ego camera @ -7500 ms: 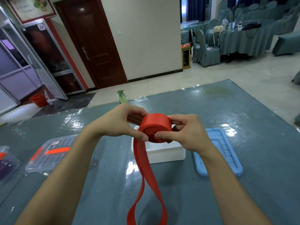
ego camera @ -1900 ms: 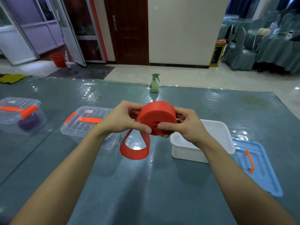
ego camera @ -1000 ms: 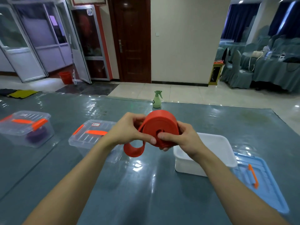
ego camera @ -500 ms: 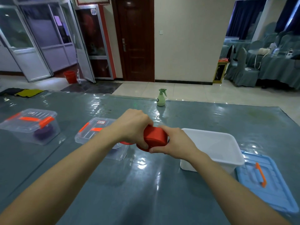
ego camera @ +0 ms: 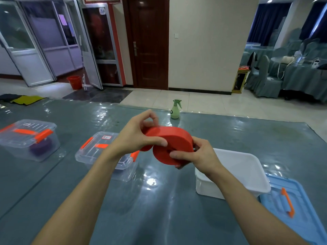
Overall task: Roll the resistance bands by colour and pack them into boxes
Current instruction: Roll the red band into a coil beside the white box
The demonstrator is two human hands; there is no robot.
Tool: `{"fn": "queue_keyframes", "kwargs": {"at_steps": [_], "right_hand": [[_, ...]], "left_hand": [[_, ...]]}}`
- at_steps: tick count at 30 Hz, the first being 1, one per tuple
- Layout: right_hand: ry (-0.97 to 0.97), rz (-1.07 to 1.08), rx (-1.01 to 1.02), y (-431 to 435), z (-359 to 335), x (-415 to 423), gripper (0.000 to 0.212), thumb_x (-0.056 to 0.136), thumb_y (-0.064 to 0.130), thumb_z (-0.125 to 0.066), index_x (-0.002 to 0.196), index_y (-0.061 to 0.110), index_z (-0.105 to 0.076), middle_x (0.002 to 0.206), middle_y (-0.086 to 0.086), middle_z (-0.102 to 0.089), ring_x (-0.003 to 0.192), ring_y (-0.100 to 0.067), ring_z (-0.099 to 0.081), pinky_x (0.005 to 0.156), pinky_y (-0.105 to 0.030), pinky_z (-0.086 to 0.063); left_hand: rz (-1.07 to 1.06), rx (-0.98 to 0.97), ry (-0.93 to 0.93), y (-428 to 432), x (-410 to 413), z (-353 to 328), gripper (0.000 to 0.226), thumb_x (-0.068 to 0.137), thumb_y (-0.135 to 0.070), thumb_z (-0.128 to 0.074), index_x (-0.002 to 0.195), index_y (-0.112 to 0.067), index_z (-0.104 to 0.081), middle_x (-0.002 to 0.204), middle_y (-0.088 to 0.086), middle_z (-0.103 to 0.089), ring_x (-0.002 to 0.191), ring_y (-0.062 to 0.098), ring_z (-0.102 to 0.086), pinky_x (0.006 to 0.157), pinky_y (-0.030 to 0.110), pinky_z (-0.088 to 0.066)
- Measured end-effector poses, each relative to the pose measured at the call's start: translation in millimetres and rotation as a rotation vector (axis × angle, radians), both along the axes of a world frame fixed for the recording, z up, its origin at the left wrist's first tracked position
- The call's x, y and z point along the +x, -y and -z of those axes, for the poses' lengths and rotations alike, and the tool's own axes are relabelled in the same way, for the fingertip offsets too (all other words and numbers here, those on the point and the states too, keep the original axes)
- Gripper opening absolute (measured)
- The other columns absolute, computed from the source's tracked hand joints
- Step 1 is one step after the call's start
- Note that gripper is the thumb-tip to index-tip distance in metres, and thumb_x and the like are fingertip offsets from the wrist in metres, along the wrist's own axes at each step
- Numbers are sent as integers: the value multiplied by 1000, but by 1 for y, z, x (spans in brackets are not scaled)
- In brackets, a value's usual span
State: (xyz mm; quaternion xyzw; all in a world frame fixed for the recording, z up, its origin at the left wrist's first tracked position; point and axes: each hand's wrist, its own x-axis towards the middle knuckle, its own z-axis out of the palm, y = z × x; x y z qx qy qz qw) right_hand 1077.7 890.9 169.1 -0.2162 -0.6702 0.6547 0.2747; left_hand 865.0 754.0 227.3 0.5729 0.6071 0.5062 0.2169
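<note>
Nearest: grey-blue glossy counter (ego camera: 159, 218), both forearms reaching out over it. Near right, a flat blue plastic lid with an orange handle (ego camera: 304, 221) lies off its box, right beside the open white plastic box (ego camera: 208, 188). So packing of this colour isn't done yet, imo.

Next out, in the air just left of the white box and not in it: the thick red rubber resistance band wound into a fat coil (ego camera: 172, 147), flat face twd the camera. Rolling looks approx finished. Only a short bit of band pokes out at the coil's left, under the left hand (ego camera: 134, 140). Left to do, prob: tuck that end, drop coil in white box, lid on.

Grip: left fingers (ego camera: 154, 124) curl over the coil's top-back edge, thumb laid along its top front rim. The right hand (ego camera: 198, 156) holds from the right, thumb pressed on the near face close to centre, other fingers round the back/underside, mostly hidden. Both hands closed on the coil, neither spread.

Farther left: a clear plastic box with orange latches (ego camera: 99, 152), lid on, contents can't tell (arm + glare). Beyond it, a second clear lidded box (ego camera: 17, 147) w/ a dark purple roll (ego camera: 41, 148) inside, so that colour seems done.

Farthest, at the counter's back edge: a pale green spray bottle (ego camera: 175, 111), no part in this.
</note>
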Motion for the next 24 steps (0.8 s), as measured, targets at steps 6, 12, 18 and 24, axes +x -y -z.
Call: {"fn": "queue_keyframes", "kwargs": {"at_steps": [6, 12, 18, 24], "right_hand": [[-157, 80, -251, -5, 4, -14, 71, 53, 40, -108, 111, 9, -81, 105, -23, -80, 69, -45, -75, 65, -43, -64], [-210, 162, -405, 3, 27, -24, 77, 56, 36, -105, 118, 0, -77, 106, -23, -80, 76, -42, -77, 70, -44, -64], [-248, 167, -541, -2, 47, -22, 81, 48, 45, -109, 114, 5, -82, 110, -25, -78, 74, -35, -76, 70, -42, -65], [14, 101, -383, -26, 47, 5, 99, 55, 78, -93, 128, 15, -71, 108, -9, -80, 66, -37, -75, 47, -31, -51]], "left_hand": [[-146, 264, 259, -14, 14, 34, 25, 104, -30, -70, 124, -19, -81, 121, 10, -81, 111, 23, -76, 93, 32, -60], [-270, 294, 396, -37, 42, 61, 5, 108, -23, -64, 112, -25, -67, 114, 8, -76, 98, 16, -66, 92, 50, -54], [-143, 135, 431, -44, 42, 76, 30, 101, -19, -78, 129, -24, -66, 119, 11, -78, 107, 27, -75, 92, 44, -64], [-116, 24, 258, -43, 24, 60, 35, 93, -23, -87, 125, -25, -73, 113, 11, -78, 99, 29, -74, 89, 32, -62]]}}
